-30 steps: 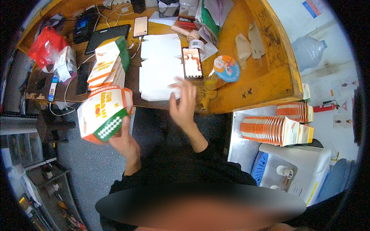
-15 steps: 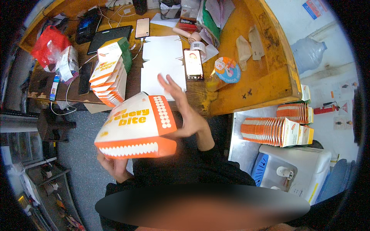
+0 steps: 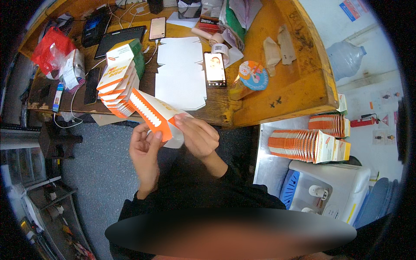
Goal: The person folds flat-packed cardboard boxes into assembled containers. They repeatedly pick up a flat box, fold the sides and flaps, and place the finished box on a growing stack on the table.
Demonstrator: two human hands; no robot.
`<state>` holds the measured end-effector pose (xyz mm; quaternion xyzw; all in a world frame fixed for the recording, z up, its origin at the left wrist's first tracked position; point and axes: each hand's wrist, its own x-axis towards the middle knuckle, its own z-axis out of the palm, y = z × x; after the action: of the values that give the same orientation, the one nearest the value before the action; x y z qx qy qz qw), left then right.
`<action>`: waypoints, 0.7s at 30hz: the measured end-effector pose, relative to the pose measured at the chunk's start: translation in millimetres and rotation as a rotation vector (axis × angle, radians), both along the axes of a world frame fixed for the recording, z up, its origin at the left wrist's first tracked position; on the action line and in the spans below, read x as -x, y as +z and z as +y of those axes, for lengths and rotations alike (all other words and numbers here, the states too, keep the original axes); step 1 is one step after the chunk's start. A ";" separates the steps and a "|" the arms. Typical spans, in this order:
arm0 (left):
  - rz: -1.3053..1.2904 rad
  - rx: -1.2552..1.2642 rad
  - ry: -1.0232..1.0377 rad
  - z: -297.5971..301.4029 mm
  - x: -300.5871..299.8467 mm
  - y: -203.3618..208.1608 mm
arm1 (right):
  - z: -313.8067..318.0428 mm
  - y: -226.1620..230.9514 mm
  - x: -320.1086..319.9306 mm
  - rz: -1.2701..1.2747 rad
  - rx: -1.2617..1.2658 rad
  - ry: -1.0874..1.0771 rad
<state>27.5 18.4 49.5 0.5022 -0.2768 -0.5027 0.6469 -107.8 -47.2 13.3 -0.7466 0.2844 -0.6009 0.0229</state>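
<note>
Desk [image 3: 286, 89], curled hands [image 3: 145, 149] [image 3: 198, 135] on carton [image 3: 151, 112]

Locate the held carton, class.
In the head view, the carton is left of centre, in the left hand and right hand, its upper end beside the stacked cartons.

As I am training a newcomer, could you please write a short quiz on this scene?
1. Multiple choice: What do the left hand and right hand hold between them?
A) a phone
B) a carton
C) a bottle

2. True or false: The white sheets lie on the floor.

3. Short answer: What colour is the bag at the left of the desk?

Key: 1. B; 2. False, they lie on the desk; 3. Red.
</note>
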 end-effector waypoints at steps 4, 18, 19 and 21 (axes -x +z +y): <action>-0.112 0.052 0.079 -4.3 5.8 -2.4 | -5.5 1.1 1.9 0.014 0.003 0.033; -1.072 0.369 0.402 -13.0 0.7 -39.2 | 10.2 7.7 -6.8 -0.240 -0.534 0.109; -1.081 0.364 0.393 -12.8 1.2 -40.5 | 11.0 7.4 -8.1 -0.245 -0.547 0.108; -1.070 0.409 0.353 -11.2 1.4 -42.3 | 11.2 6.8 -8.5 -0.236 -0.528 0.152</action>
<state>26.1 7.2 7.2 0.5894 -0.5675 -0.0015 0.5749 -99.3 -36.0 20.1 -0.6591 0.3697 -0.5852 0.2942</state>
